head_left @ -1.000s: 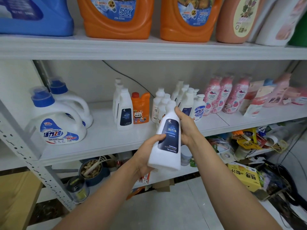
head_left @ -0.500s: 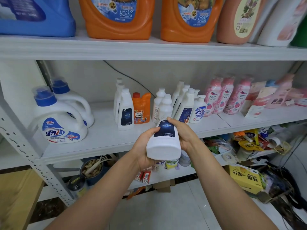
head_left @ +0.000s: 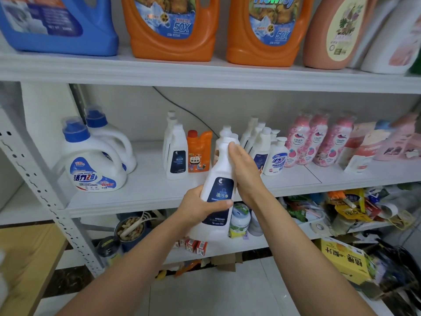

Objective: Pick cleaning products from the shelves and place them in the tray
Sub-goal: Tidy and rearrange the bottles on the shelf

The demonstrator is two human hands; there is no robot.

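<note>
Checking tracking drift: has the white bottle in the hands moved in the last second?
Yes. The white bottle has swung upright: half a second ago its base faced the camera, now its cap rises above the front edge of the middle shelf.

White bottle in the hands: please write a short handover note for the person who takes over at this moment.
Left hand: grips the lower body of the white bottle, thumb across its dark label.
Right hand: holds the same bottle at its neck and upper side.
Bottle: lifted off and in front of the middle shelf, leaning a little.
Done: one bottle picked.
Left: put it in the tray, which is not in view. Similar bottles stand on the shelf.
</note>
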